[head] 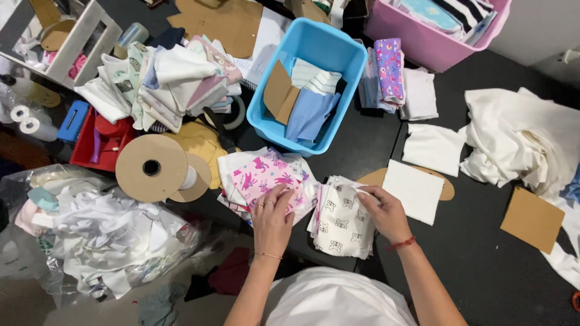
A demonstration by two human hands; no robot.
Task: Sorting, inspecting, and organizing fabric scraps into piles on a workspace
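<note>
Dark work table (483,265): bears everything listed, hands at its near edge.
White cloth heap (519,139): far to the right of the right hand, crumpled.
Blue plastic bin (314,42): beyond both hands, holding folded striped and blue pieces and a cardboard piece.
Folded fabric pile (163,78): beyond and left of the left hand.
Cardboard spool (151,168): just left of the left hand, lying flat.
Pink printed fabric stack (266,175): under the left hand.
White bear-print fabric stack (341,220): under and beside the right hand.
White square piece (414,190): just right of the right hand, on an oval cardboard template.
Left hand (272,217): forearm reaching forward, palm down, fingers flat and spread slightly on the pink stack; pressing, not gripping.
Right hand (383,211): wrist angled inward, fingertips pinched on the top bear-print piece's edge.
</note>
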